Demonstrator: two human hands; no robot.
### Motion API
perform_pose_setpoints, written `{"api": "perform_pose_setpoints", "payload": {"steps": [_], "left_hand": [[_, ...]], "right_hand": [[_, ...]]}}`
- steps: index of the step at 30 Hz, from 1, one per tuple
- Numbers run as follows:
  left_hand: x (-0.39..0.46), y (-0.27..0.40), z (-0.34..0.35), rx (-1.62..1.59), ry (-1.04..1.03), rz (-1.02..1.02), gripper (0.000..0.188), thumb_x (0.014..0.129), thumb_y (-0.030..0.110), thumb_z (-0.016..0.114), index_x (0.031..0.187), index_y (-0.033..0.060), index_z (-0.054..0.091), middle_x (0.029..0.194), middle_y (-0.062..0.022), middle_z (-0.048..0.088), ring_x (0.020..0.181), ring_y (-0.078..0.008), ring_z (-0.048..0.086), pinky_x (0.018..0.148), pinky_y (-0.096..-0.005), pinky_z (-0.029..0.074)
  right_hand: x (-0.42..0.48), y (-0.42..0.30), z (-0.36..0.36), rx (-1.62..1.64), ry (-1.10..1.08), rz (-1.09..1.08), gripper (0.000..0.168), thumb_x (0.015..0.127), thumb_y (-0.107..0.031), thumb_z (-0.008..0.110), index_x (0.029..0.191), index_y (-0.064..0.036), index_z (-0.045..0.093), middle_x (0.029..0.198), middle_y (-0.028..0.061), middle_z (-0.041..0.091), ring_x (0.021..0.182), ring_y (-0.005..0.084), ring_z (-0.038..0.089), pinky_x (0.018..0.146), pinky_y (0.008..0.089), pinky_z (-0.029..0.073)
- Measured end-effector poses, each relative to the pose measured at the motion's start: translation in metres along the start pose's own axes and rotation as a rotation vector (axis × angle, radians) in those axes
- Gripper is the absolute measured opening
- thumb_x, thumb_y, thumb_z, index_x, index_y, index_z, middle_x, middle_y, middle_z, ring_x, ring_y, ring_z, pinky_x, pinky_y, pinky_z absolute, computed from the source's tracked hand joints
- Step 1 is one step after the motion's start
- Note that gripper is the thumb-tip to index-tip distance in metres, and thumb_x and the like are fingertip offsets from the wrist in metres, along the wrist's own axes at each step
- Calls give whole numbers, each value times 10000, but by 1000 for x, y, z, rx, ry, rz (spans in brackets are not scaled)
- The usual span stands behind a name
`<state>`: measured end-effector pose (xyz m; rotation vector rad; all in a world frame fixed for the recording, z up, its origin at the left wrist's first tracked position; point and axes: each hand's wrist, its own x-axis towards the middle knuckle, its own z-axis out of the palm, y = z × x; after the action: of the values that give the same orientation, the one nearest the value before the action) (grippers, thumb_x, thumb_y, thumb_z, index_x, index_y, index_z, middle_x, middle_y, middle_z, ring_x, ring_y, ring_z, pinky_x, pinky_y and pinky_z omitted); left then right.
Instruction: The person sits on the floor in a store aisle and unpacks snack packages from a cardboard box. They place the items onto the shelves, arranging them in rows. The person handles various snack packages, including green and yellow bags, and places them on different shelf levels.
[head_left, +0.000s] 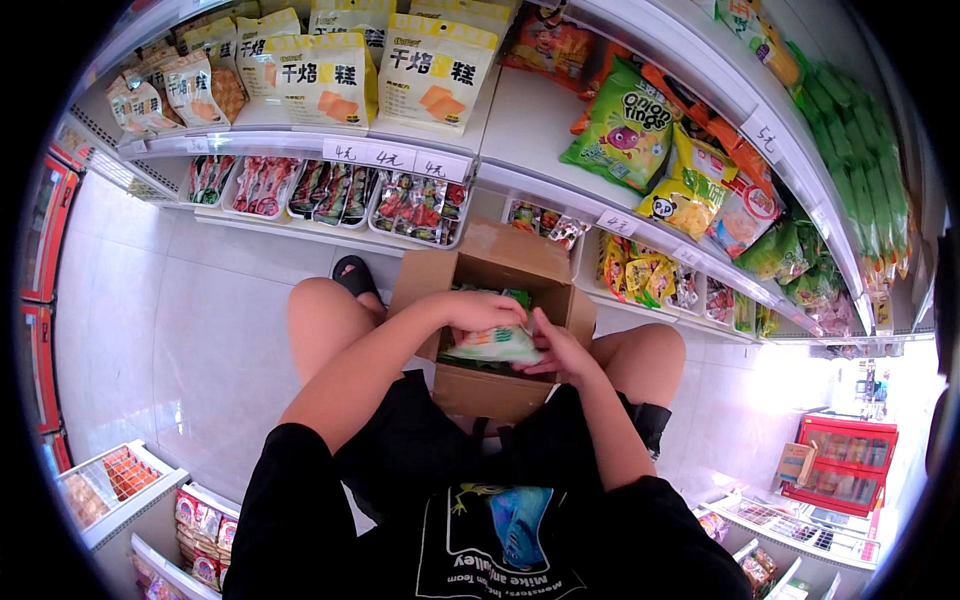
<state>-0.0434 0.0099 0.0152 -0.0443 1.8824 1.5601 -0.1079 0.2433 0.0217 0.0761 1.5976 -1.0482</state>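
An open cardboard box stands on the floor between the person's knees, its flaps folded outward. Inside it, my left hand grips a white and green plastic snack packet from above. My right hand is at the packet's right end, fingers spread; whether they touch it is hard to tell. More green packets lie in the box beneath, partly hidden by the hands and the held packet.
Ahead rises a shelf with bags of dried cake and a green bag of onion rings. Trays of small wrapped snacks sit on the lowest shelf, just beyond the box. Red cabinets stand at the far right.
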Motion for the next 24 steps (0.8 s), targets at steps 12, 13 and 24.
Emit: {"api": "perform_pose_setpoints", "payload": {"steps": [12,13,24], "left_hand": [[6,-38,14,499,-46,104,558,857,336,727,1375,204,567,1147,-95,689,1097,-297,621,913,-406,496],[2,-32,15,525,-28,72,558,848,328,733,1372,226,570,1136,-87,691,1105,-296,616,912,-412,493],[29,-44,27,1105,-200,-266,424,832,353,710,1252,310,678,1162,-15,714,1097,-225,667,905,-394,516]], "right_hand": [[55,51,20,-35,40,-98,359,920,-312,724,1079,-106,477,1028,93,658,875,224,670,737,307,548],[62,55,17,-144,84,-211,367,907,-301,738,1061,-105,469,1021,92,649,891,236,661,757,310,534],[94,80,19,-1205,26,-326,452,860,-266,644,1292,-136,620,1205,173,651,1096,356,634,931,446,511]]}}
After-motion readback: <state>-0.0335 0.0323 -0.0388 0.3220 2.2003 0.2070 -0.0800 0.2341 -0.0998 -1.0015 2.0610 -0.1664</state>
